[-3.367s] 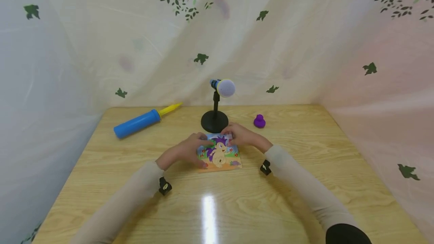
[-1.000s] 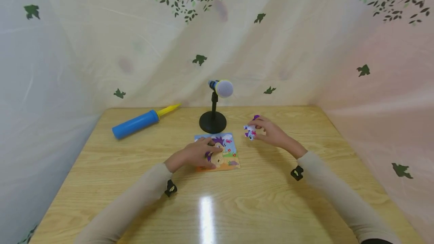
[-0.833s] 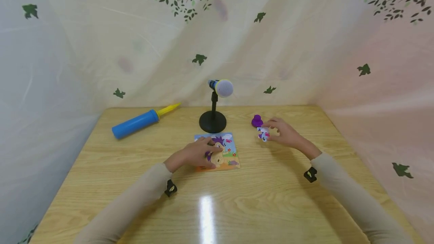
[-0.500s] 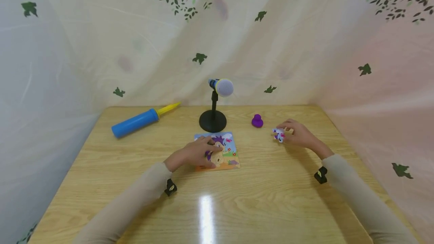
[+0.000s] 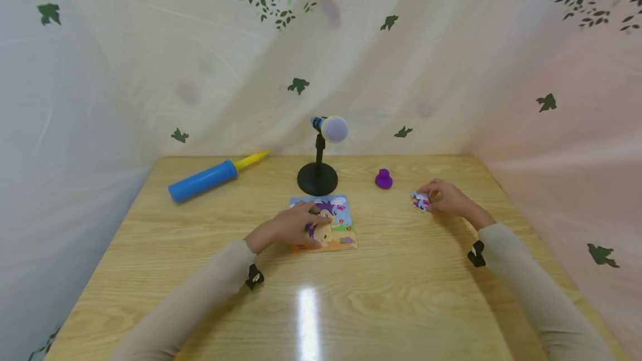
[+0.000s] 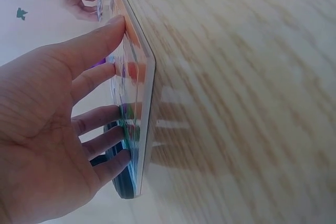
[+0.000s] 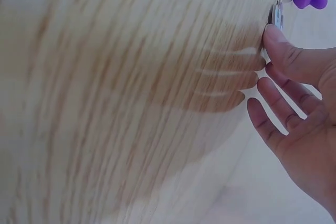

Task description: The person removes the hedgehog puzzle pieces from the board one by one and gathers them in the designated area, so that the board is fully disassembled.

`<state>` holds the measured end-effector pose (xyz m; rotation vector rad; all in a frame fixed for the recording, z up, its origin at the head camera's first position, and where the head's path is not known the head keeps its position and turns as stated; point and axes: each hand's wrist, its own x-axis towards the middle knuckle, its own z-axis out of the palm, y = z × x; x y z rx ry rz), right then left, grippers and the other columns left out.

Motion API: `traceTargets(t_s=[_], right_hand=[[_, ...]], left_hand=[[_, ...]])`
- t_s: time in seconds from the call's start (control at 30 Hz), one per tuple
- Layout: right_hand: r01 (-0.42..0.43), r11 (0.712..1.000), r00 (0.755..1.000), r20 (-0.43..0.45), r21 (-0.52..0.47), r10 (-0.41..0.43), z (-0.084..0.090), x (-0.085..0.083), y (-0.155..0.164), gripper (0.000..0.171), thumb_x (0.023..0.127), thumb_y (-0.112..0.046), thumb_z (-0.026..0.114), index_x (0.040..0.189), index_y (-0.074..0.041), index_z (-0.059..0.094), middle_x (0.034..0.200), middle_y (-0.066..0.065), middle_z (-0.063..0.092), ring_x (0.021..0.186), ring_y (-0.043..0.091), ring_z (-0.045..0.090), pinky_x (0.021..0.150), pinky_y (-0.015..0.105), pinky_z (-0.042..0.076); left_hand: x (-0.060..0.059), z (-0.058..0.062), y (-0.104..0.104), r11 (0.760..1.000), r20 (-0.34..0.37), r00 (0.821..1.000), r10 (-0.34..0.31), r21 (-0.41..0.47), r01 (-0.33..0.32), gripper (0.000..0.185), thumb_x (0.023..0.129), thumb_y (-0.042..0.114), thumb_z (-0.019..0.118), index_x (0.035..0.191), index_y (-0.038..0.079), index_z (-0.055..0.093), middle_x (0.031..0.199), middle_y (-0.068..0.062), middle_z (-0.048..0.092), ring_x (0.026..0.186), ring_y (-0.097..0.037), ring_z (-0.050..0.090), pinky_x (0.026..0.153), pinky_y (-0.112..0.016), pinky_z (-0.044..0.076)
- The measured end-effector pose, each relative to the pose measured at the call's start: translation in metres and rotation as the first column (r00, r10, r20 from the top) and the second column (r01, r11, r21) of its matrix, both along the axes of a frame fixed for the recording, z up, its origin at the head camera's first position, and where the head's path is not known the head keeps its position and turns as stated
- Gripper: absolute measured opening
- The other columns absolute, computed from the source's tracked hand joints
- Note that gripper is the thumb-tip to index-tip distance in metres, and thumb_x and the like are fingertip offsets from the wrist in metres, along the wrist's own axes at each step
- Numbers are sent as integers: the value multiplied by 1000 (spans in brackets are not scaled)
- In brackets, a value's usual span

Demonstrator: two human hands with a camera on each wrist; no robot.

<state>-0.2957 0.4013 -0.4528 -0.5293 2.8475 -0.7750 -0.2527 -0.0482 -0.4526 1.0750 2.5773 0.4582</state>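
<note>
A square picture puzzle board, printed with a cartoon character with purple hair, lies flat in the middle of the table. My left hand rests on its left part, fingers spread, hiding some of the picture. In the left wrist view, the fingertips touch the board's face. Farther right, my right hand pinches a small white and purple puzzle piece at its right side, low at the tabletop. The right wrist view shows the thumb at the edge of the piece, the other fingers loosely extended.
A toy microphone on a black round stand is just behind the board. A blue and yellow hand pump lies at the back left. A small purple hat-shaped object sits between the microphone and my right hand.
My right hand has left the board with the puzzle piece, carrying it right past the purple object and lowering it to the table. My left hand has settled on the board.
</note>
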Motion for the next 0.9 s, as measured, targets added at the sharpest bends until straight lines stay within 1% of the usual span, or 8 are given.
traceTargets(t_s=[0.13, 0.37, 0.5, 0.6, 0.63, 0.7, 0.8, 0.9], right_hand=[[-15, 1000, 1000, 24, -18, 16, 0, -1, 1, 39, 86, 5, 75, 124, 7, 67, 119, 27, 59, 107, 41, 56, 96, 64, 49], [-69, 997, 997, 21, -30, 70, 0, -1, 2, 39, 87, 6, 73, 125, 10, 64, 120, 29, 57, 111, 47, 56, 98, 65, 49], [-42, 999, 999, 24, 3, 41, 4, 1, 0, 42, 89, 4, 71, 130, 8, 62, 126, 31, 55, 115, 49, 55, 99, 66, 47], [-25, 1000, 1000, 8, 9, 25, 14, 4, -6, 43, 93, 1, 68, 135, 6, 59, 134, 32, 53, 119, 51, 53, 98, 67, 47], [-20, 1000, 1000, 1, 7, 20, 18, 5, -11, 44, 94, 0, 67, 136, 6, 58, 137, 32, 53, 121, 51, 53, 98, 66, 48], [-44, 999, 999, -14, -29, 44, 26, 6, -25, 42, 96, -3, 66, 136, 6, 58, 137, 30, 56, 121, 49, 55, 97, 64, 49], [-90, 993, 996, -35, -72, 88, 38, 8, -58, 39, 97, -5, 68, 134, 5, 61, 130, 25, 64, 116, 43, 60, 95, 61, 51], [-152, 981, 988, -42, -123, 148, 42, 8, -93, 36, 96, -6, 69, 130, 4, 64, 123, 24, 68, 112, 39, 64, 94, 59, 53]], left_hand=[[0, -1, -1, 1000, -2, 1000, 4, 2, -4, 65, 91, 42, 75, 150, 26, 53, 150, -13, 47, 133, -32, 45, 104, -56, 48], [1, -1, -2, 1000, 20, 1000, 7, 21, -8, 64, 92, 41, 75, 150, 26, 53, 152, -13, 45, 137, -34, 42, 108, -57, 45], [2, -1, -3, 999, 32, 999, 14, 49, -15, 62, 92, 39, 75, 149, 24, 54, 155, -16, 42, 141, -36, 40, 111, -58, 43], [3, -1, -5, 997, 28, 999, 15, 70, -17, 61, 92, 38, 76, 147, 22, 57, 157, -19, 40, 143, -39, 39, 112, -60, 42], [3, -1, -7, 997, 31, 999, 19, 72, -21, 61, 92, 38, 76, 147, 22, 57, 157, -19, 40, 144, -40, 38, 112, -60, 41], [2, -2, -10, 997, 26, 999, 24, 73, -26, 60, 91, 38, 77, 146, 21, 58, 157, -18, 40, 145, -39, 38, 113, -59, 42], [0, -2, -16, 997, 26, 999, 29, 73, -31, 61, 90, 37, 78, 145, 20, 59, 156, -18, 42, 145, -38, 37, 114, -57, 41], [-1, -2, -21, 997, 34, 999, 25, 74, -28, 63, 88, 35, 81, 145, 18, 59, 154, -18, 43, 145, -39, 36, 114, -56, 41]])
